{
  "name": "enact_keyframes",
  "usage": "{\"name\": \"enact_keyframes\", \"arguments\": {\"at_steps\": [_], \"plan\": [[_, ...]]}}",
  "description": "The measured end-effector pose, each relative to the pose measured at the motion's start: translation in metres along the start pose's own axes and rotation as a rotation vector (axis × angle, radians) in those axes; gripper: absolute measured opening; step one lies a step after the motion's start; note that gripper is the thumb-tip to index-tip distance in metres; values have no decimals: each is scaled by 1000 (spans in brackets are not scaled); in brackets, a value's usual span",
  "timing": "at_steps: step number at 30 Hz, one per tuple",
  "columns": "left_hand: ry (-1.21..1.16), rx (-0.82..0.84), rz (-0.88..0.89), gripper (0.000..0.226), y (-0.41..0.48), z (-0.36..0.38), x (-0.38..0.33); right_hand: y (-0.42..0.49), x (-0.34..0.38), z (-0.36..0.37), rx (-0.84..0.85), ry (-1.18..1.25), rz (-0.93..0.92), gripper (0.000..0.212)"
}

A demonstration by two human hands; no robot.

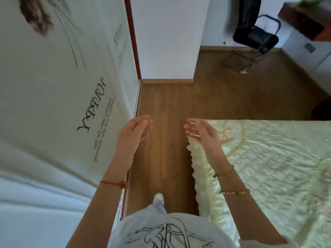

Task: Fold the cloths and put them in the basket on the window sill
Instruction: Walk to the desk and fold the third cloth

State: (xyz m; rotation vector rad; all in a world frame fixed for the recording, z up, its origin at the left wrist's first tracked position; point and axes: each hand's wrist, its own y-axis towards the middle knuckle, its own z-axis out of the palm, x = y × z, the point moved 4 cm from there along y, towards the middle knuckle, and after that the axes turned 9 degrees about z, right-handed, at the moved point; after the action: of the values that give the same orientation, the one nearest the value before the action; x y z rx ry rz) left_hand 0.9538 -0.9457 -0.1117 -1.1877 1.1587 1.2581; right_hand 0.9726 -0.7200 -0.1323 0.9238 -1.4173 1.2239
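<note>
Both of my hands are held out in front of me over a strip of wooden floor, and neither holds anything. My left hand (135, 130) has relaxed, nearly straight fingers, close to a white wardrobe door. My right hand (201, 134) is spread loosely above the corner of a bed. No cloths, basket or window sill are in view.
A white wardrobe (59, 97) with printed lettering fills the left. A bed with a pale green quilted cover (268, 165) and frilled edge lies on the right. The wooden floor (166, 108) runs ahead to a white wall. A black chair (256, 36) stands at the far right.
</note>
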Motion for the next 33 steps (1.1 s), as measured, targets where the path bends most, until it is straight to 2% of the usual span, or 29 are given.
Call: {"name": "enact_keyframes", "arguments": {"at_steps": [12, 22, 28, 33], "plan": [[27, 230, -22, 26, 318, 102, 12, 270, 40, -34, -229, 69, 21, 29], [-9, 253, -21, 22, 580, 215, 10, 541, 119, -85, -255, 35, -15, 28], [-18, 295, -7, 30, 710, 274, 11, 678, 154, -103, -277, 21, -6, 27], [-26, 381, 53, 47, 830, 338, 14, 796, 174, -132, -339, 36, -7, 28]]}}
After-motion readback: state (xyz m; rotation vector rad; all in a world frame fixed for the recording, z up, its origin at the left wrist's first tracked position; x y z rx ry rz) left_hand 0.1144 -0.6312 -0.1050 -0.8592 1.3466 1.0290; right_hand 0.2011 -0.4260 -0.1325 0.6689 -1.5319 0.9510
